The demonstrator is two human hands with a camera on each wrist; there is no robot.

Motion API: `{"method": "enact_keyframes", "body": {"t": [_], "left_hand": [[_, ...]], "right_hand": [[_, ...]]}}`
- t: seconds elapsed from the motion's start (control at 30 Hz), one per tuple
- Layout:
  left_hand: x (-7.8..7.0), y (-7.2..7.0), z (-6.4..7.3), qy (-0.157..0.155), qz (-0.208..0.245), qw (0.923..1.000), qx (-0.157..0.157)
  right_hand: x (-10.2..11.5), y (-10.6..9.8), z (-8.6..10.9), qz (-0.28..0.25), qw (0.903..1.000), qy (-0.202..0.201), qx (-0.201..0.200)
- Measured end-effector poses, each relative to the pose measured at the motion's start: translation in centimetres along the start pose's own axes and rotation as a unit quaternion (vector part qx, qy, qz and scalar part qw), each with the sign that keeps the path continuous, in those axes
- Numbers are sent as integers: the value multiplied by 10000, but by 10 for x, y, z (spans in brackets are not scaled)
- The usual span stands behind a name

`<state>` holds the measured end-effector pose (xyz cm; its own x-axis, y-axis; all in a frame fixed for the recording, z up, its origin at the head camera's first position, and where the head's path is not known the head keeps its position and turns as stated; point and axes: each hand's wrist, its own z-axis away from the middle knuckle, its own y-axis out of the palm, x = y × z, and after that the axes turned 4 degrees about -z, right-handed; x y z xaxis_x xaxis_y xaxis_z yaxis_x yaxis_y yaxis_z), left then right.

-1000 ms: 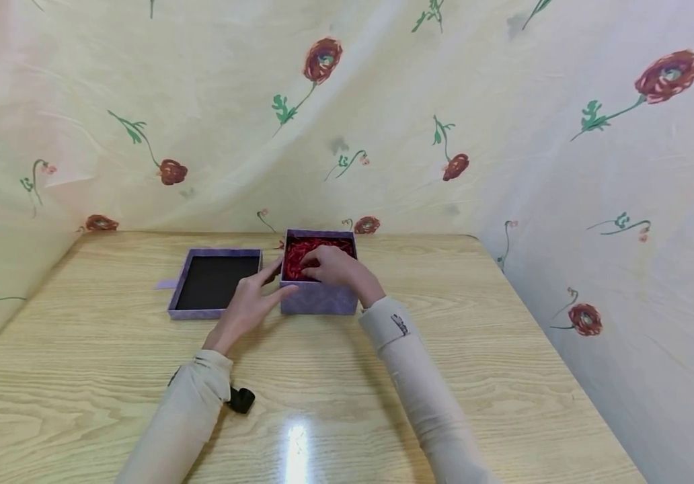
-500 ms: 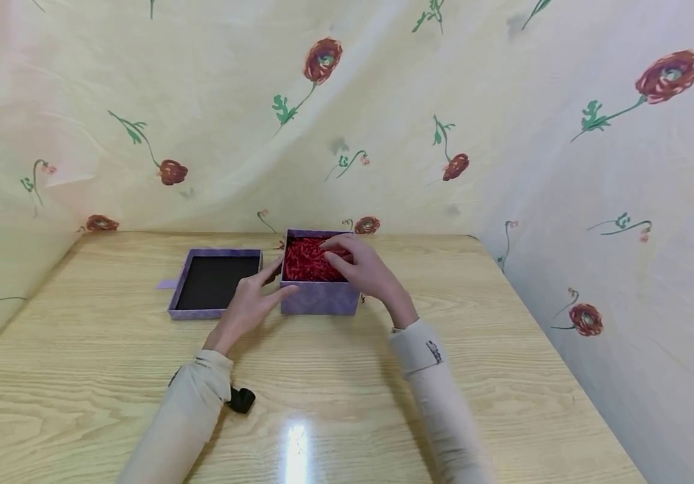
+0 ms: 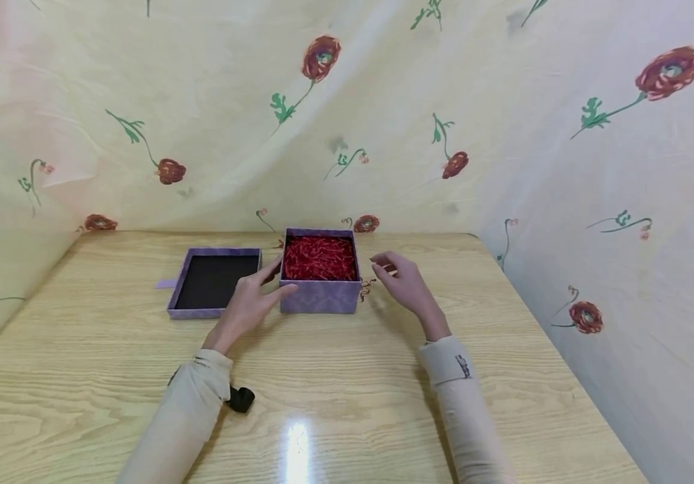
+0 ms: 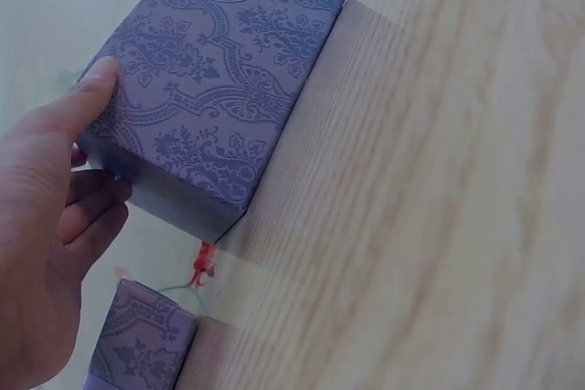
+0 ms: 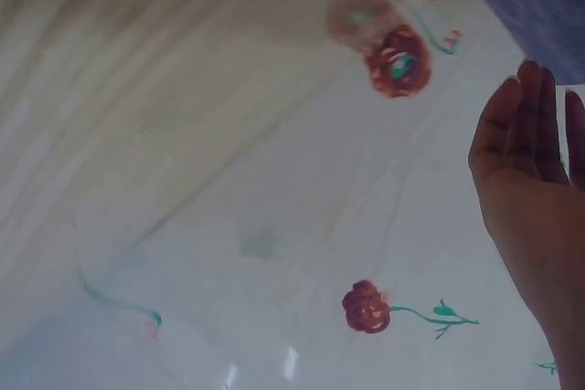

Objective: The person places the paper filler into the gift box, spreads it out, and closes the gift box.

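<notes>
A purple patterned gift box (image 3: 318, 298) stands at the back of the table with its top uncovered. Red shredded paper (image 3: 319, 259) fills it nearly to the rim. My left hand (image 3: 247, 306) holds the box's front left corner. In the left wrist view its thumb (image 4: 96, 89) lies on the front face and the fingers bend against the left side. To the right of the box hovers my right hand (image 3: 404, 286), fingers loosely bent and nothing between them. Beside the hand, a few red paper shreds (image 3: 366, 289) lie by the box's right side.
The box's lid (image 3: 214, 282) lies left of it, black inside facing up, with a lilac ribbon tab (image 3: 167, 284) at its left edge. A small black object (image 3: 241, 399) shows beside the left sleeve. Flower-printed cloth (image 3: 232, 134) hangs behind the wooden table (image 3: 335, 376).
My right hand has come out of the box and moved right, uncovering the red shredded paper and the shreds beside the box. My left hand has stayed at the corner.
</notes>
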<state>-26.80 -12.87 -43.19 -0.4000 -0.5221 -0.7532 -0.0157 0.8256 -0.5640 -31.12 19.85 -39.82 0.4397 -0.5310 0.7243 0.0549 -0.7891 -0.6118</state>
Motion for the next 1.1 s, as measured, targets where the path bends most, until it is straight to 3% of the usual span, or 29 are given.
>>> {"method": "enact_keyframes", "body": {"t": [0.2,0.43,1.1], "left_hand": [[1,0,0,8,-43,10000,-15],[2,1,0,-10,-31,10000,11],[2,0,0,-66,12,10000,23]], "right_hand": [[-10,-6,5,345,9966,431,608],[-28,2,4,593,9898,809,1015],[-42,23,3,1178,9883,471,848]]}}
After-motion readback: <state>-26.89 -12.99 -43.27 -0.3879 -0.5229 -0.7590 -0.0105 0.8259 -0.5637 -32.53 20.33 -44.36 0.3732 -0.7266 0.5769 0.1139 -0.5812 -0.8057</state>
